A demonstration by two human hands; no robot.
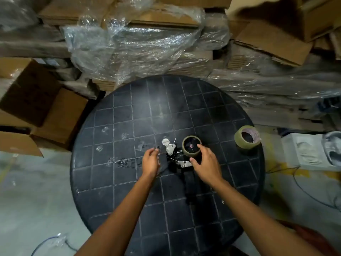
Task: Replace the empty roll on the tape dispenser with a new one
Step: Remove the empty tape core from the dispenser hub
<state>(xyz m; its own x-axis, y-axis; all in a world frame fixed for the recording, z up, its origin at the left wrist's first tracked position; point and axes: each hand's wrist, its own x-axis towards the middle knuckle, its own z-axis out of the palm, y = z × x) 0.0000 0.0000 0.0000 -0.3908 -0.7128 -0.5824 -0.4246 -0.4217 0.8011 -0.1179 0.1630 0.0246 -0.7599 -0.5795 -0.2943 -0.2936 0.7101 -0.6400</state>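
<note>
Both hands open, right hand (206,161) nearing the dispenser (181,161)'s mounted roll (191,147): probably light, stiff cardboard, best pinched across its rim.

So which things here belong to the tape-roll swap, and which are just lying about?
Part of the job:
- tape dispenser, lying on the round table
- roll on the dispenser, right hand by it
- loose roll near the table's right edge
- left hand, open beside the dispenser

Lying about:
- cardboard boxes
- plastic wrap
- cables on the floor
</note>
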